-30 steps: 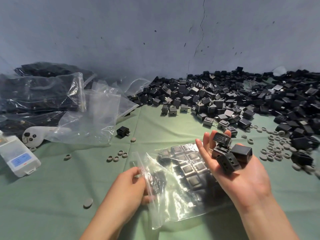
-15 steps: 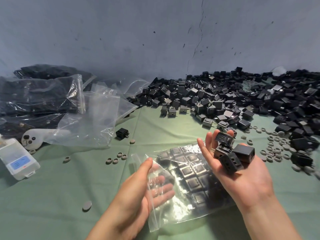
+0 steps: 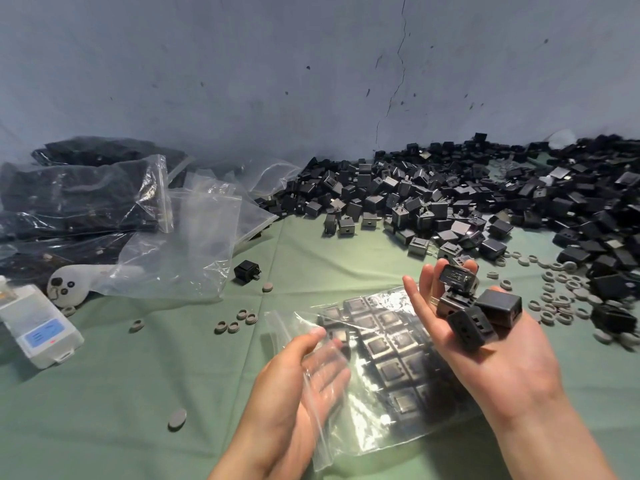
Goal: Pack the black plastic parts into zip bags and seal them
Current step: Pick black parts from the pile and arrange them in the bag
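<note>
Head view: zip bag (image 3: 391, 386), part-filled, flat on green cloth (image 3: 173, 375). Left hand (image 3: 294, 386) flat, straight fingers (image 3: 329, 358) inside bag mouth. Right hand (image 3: 498, 368) palm-up, uncurled, cradles four black parts (image 3: 467, 323). Film limp, slippery: likely best gripped at zip rim. Parts rigid, light.

1. The left hand (image 3: 294, 386) sits low, palm turned rightward, fingers straight and spread, seemingly inside the mouth of the zip bag (image 3: 381, 427), though blur hides the thumb's contact.
2. The right hand (image 3: 491, 355) lies palm up, fingers nearly straight, carrying black parts (image 3: 485, 306).
</note>
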Demonstrator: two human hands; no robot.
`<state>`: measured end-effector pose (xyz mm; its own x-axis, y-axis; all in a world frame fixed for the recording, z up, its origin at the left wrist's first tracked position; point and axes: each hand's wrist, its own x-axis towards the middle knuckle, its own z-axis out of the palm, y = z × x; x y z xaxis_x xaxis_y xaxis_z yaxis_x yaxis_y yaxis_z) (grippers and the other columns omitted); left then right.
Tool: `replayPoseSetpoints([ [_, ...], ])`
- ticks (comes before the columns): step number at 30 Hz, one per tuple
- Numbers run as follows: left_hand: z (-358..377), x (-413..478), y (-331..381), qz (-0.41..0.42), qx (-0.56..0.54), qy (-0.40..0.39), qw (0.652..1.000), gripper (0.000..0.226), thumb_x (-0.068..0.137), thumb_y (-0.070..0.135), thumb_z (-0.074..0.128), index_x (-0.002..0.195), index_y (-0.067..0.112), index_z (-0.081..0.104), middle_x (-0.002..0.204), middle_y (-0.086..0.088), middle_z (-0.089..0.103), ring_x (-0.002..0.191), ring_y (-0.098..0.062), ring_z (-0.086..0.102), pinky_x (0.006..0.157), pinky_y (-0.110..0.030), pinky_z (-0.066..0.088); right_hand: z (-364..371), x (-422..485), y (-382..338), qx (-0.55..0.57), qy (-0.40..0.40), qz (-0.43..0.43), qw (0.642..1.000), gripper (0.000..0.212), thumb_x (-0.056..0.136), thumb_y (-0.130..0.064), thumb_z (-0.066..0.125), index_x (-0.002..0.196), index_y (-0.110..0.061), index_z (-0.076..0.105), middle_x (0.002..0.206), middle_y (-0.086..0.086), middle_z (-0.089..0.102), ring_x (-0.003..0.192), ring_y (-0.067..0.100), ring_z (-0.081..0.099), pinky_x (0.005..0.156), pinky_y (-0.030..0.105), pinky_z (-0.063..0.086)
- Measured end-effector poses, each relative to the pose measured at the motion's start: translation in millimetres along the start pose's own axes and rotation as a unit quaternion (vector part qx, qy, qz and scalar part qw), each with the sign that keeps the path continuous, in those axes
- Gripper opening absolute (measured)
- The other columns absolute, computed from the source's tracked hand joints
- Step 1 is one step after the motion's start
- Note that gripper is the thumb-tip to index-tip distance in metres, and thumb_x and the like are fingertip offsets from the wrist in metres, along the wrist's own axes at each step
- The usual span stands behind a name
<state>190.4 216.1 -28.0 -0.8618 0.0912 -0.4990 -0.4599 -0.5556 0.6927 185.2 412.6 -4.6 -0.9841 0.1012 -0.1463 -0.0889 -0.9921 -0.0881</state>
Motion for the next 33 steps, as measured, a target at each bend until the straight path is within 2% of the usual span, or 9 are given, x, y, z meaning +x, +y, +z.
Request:
replayPoseSetpoints([
  [2, -2.1, -0.3, -1.8, 0.011, 0.004, 0.008, 1.0, 0.027, 0.084, 0.011, 0.065, 0.11, 0.002, 0.067, 0.102, -0.016, 0.074, 0.083, -0.027, 0.068, 0.084, -0.043, 0.056, -0.2, -0.1, -0.4, 0.002, 0.003, 0.003, 1.0, 0.066, 0.076, -0.021, 0.049, 0.142, -0.018, 0.053, 0.123, 0.018, 0.065, 0.108, 0.035, 0.067, 0.098, 0.061, 0.048],
  [8, -13.3, 1.1, -0.6, -0.04, 0.027, -0.036, 0.998, 0.035, 0.09, 0.012, 0.066, 0.121, 0.002, 0.055, 0.089, -0.034, 0.07, 0.09, -0.047, 0.071, 0.065, -0.049, 0.062, 0.0, -0.9, -1.7, 0.004, -0.003, 0.001, 1.0, 0.066, 0.075, -0.02, 0.051, 0.141, -0.019, 0.053, 0.119, 0.016, 0.066, 0.106, 0.035, 0.068, 0.095, 0.059, 0.048],
  [12, -16.3, 7.6, 3.4, -0.059, 0.043, -0.076, 0.994, 0.041, 0.086, 0.016, 0.071, 0.124, 0.011, 0.059, 0.099, -0.034, 0.07, 0.096, -0.045, 0.071, 0.069, -0.051, 0.062, -2.3, -0.7, -2.2, 0.015, -0.011, 0.002, 1.0, 0.065, 0.075, -0.021, 0.051, 0.141, -0.02, 0.053, 0.107, 0.013, 0.069, 0.099, 0.034, 0.069, 0.087, 0.061, 0.054],
  [16, -22.4, 10.5, 3.5, -0.062, 0.02, -0.085, 0.994, 0.061, 0.067, 0.018, 0.076, 0.121, -0.002, 0.057, 0.104, -0.035, 0.069, 0.094, -0.043, 0.071, 0.065, -0.041, 0.061, -4.8, 0.8, -4.6, 0.02, -0.011, 0.003, 1.0, 0.067, 0.075, -0.021, 0.05, 0.142, -0.02, 0.052, 0.111, 0.014, 0.068, 0.099, 0.034, 0.069, 0.085, 0.062, 0.055],
  [21, -24.1, 10.1, 4.0, -0.054, 0.036, -0.081, 0.995, 0.045, 0.07, 0.017, 0.071, 0.106, -0.008, 0.061, 0.095, -0.027, 0.072, 0.087, -0.037, 0.073, 0.071, -0.047, 0.062, -5.6, 0.0, -5.0, 0.017, 0.01, 0.016, 1.0, 0.05, 0.094, -0.032, 0.046, 0.142, -0.02, 0.052, 0.121, 0.017, 0.065, 0.105, 0.036, 0.068, 0.09, 0.065, 0.052],
  [24, -23.5, 11.1, 1.4, 0.009, 0.115, -0.051, 0.992, 0.017, 0.084, 0.017, 0.067, 0.091, 0.002, 0.063, 0.072, -0.011, 0.066, 0.065, -0.027, 0.065, 0.075, -0.045, 0.059, -5.7, -0.1, -5.8, 0.014, 0.007, 0.018, 1.0, 0.05, 0.094, -0.032, 0.045, 0.141, -0.02, 0.053, 0.123, 0.017, 0.065, 0.106, 0.035, 0.067, 0.091, 0.064, 0.052],
  [28, -22.1, 19.6, -1.1, 0.111, 0.193, -0.008, 0.975, 0.006, 0.093, 0.022, 0.063, 0.092, 0.022, 0.069, 0.065, 0.0, 0.066, 0.066, -0.025, 0.063, 0.065, -0.04, 0.056, -4.8, 0.5, -6.4, 0.026, -0.003, 0.009, 1.0, 0.063, 0.077, -0.023, 0.049, 0.139, -0.018, 0.055, 0.119, 0.017, 0.066, 0.104, 0.035, 0.068, 0.09, 0.065, 0.051],
  [31, -18.8, 21.7, 1.6, 0.094, 0.172, -0.031, 0.98, 0.025, 0.09, 0.032, 0.068, 0.115, 0.031, 0.063, 0.081, -0.006, 0.077, 0.074, -0.031, 0.074, 0.073, -0.047, 0.059, -4.4, 0.6, -6.4, 0.02, 0.001, 0.007, 1.0, 0.062, 0.077, -0.022, 0.049, 0.139, -0.019, 0.055, 0.117, 0.016, 0.067, 0.105, 0.034, 0.068, 0.094, 0.062, 0.051],
  [33, -15.7, 20.9, 4.9, 0.092, 0.154, -0.046, 0.983, 0.041, 0.08, 0.036, 0.073, 0.119, 0.031, 0.061, 0.086, -0.001, 0.078, 0.077, -0.032, 0.075, 0.081, -0.057, 0.058, -4.7, 0.7, -6.3, 0.018, 0.0, 0.005, 1.0, 0.061, 0.078, -0.022, 0.049, 0.139, -0.02, 0.055, 0.114, 0.015, 0.068, 0.104, 0.034, 0.068, 0.093, 0.06, 0.05],
])
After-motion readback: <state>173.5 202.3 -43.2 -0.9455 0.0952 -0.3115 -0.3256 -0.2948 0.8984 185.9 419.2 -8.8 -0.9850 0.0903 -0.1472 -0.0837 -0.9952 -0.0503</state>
